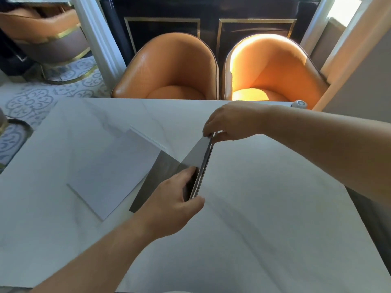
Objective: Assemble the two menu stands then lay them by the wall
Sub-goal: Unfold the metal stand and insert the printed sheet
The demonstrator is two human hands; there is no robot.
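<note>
The counter [264, 197] looks like smooth white marble with faint grey veins. The white sheet [114, 172] seems matt paper or card. The menu stand [202, 163] has thin, shiny edges. The two chairs [169, 68] are smooth orange leather.

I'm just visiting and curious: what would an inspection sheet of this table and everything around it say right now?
Surface: white marbled table, with shadows across it.
Job's things: a thin panel held on edge between both hands; a white sheet lying flat to its left; a dark flat piece partly under the sheet.
Clutter: a small round grey object at the far table edge; what it is cannot be told.
Grippers: left hand grips the panel's near end; right hand pinches its far end.
Cables: nothing seen.
Surroundings: two orange chairs behind the table, a dark cabinet with gold trim, patterned floor tiles on the left.
</note>
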